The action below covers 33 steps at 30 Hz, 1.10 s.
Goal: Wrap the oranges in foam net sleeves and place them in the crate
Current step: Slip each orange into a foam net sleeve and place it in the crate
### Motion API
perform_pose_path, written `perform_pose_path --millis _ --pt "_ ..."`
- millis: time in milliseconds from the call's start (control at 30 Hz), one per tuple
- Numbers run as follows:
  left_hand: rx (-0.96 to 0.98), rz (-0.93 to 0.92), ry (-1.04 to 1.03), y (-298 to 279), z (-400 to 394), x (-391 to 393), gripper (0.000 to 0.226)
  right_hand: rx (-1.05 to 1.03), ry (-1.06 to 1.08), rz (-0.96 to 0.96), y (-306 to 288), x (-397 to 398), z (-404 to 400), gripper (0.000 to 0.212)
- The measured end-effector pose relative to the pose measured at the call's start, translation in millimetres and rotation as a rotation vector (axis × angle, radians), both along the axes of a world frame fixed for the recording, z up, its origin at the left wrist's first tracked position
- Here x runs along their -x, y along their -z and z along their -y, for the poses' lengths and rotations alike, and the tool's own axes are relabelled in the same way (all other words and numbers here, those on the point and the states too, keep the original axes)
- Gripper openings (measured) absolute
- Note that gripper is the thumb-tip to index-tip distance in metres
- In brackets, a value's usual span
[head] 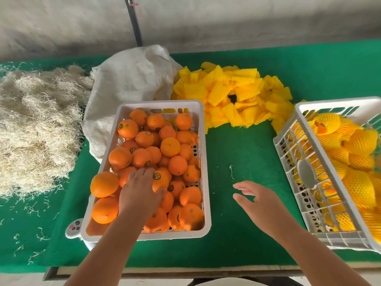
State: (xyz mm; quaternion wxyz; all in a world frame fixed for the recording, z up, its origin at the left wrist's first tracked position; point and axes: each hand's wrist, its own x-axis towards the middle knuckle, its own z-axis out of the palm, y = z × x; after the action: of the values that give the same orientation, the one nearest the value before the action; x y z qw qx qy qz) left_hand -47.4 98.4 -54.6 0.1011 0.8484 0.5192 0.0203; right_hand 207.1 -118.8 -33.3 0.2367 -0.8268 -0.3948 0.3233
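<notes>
Our left hand (142, 190) reaches into the white crate (198, 230) of bare oranges (156, 157), its grip seemingly closing round one orange (159, 180); our right hand (254, 198) hovers wide and empty. Next we need a foam sleeve (218, 93) off the desk (243, 153).

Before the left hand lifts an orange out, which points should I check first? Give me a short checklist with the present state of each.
1. Left hand on an orange in the middle crate: ok, fingers lie over it.
2. Grip firm enough to lift: cannot tell, the fingertips are hidden.
3. Right hand free for a sleeve: ok, open above the green table.
4. Foam net sleeves available: ok, a yellow pile behind the right hand.
5. Room in the right crate: cannot tell, partly out of frame.
</notes>
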Motion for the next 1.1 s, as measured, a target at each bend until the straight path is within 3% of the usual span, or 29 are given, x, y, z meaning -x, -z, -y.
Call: perform_pose_path --millis 233,300,400,500,633,733,1000,1100 --pt "0.218 0.459 -0.106 -10.9 23.3 -27.3 0.066 -0.033 -0.016 -0.021 -5.0 -12.0 1.0 0.033" --pt "0.463 0.681 -0.21 -17.7 33.4 -41.5 0.056 -0.042 -0.025 -0.031 -5.4 -16.7 1.3 0.034" --pt "0.976 1.163 -0.412 -26.1 51.5 -67.7 0.046 -0.047 -0.038 -0.049 -5.0 -26.4 5.7 0.035" --pt "1.092 1.419 -0.5 -27.4 64.5 -89.2 0.033 -0.041 -0.046 -0.068 -4.6 -45.0 11.1 0.035" --pt "0.992 1.525 -0.596 -29.9 63.2 -105.6 0.028 -0.018 -0.056 -0.058 -1.9 -84.8 13.0 0.035" --pt "1.028 1.602 -0.635 -33.1 59.3 -119.8 0.042 -0.004 -0.055 -0.068 1.5 -118.2 7.3 0.034" --pt "1.005 1.531 -0.559 -28.3 53.3 -206.4 0.032 0.003 -0.101 0.011 13.0 -217.0 -71.5 0.038" --pt "1.019 1.494 -0.538 -17.1 41.3 -251.1 0.043 0.022 -0.12 0.086 27.4 -254.0 -110.0 0.042"
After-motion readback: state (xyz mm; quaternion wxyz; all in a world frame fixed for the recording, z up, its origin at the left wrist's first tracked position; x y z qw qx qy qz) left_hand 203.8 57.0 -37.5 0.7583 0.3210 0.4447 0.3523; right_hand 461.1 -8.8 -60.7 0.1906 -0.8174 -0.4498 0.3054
